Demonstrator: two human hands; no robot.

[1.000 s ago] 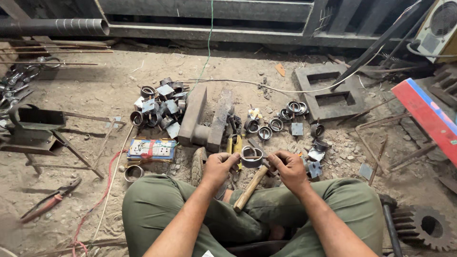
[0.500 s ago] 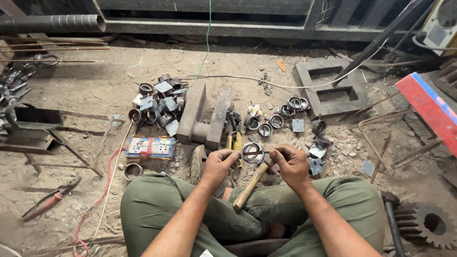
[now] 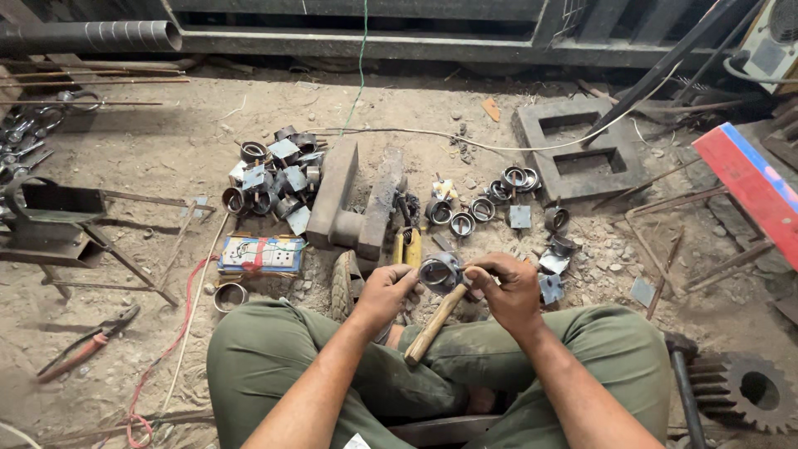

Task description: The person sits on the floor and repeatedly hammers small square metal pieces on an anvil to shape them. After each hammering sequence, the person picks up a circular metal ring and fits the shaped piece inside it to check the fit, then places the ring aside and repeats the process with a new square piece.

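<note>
- Sitting on the dirt floor in olive green trousers point(image 3: 274, 357), the person has both forearms reaching forward from the near edge, the hands meeting just past the knees.
- The left hand point(image 3: 384, 293) curls its fingers in from the left and pinches the near-left rim of a short metal ring point(image 3: 439, 271).
- The right hand point(image 3: 509, 289) is closed round the head end of a wooden-handled hammer point(image 3: 434, 323) and also touches the ring's right side; the handle slants down and left toward the lap, its butt end free.
- The ring is a grey steel collar, open through its middle, dull and scuffed, held between the two hands just above the ground, near centre.
- Just beyond the hands lies a yellow-handled tool point(image 3: 409, 246), and left of it a flat box point(image 3: 259, 254) with coloured markings.
- Farther off, a heavy steel block point(image 3: 357, 204) lies on the ground, with a heap of cut metal pieces point(image 3: 274, 170) to its left and several similar rings point(image 3: 482, 208) scattered to its right.
- At the near right a toothed gear point(image 3: 752, 391) lies flat; at the near left, red-handled pliers point(image 3: 83, 349).
- Far right, a hollow concrete block point(image 3: 582, 154) lies on the dirt.
</note>
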